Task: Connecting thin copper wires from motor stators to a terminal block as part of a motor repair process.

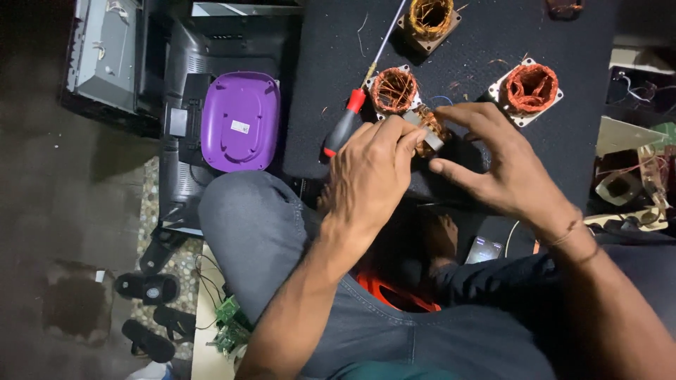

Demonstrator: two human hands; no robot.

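Both hands meet over a black mat [563, 91]. The left hand [370, 172] and right hand [503, 165] grasp between their fingertips a small copper-wound motor coil with a grey metal core [428, 132], held just above the mat's near edge. A red-handled screwdriver [346, 121] lies beside a round copper-wound stator [393, 90].

Screwdriver [350, 119] and wound coils [393, 90] crowd the mat [331, 56] ahead.

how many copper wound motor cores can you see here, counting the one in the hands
4. One at the mat's top edge, one beside the screwdriver, one at the right of the mat, and one held between both hands. A blurry shape at the top right may be another.
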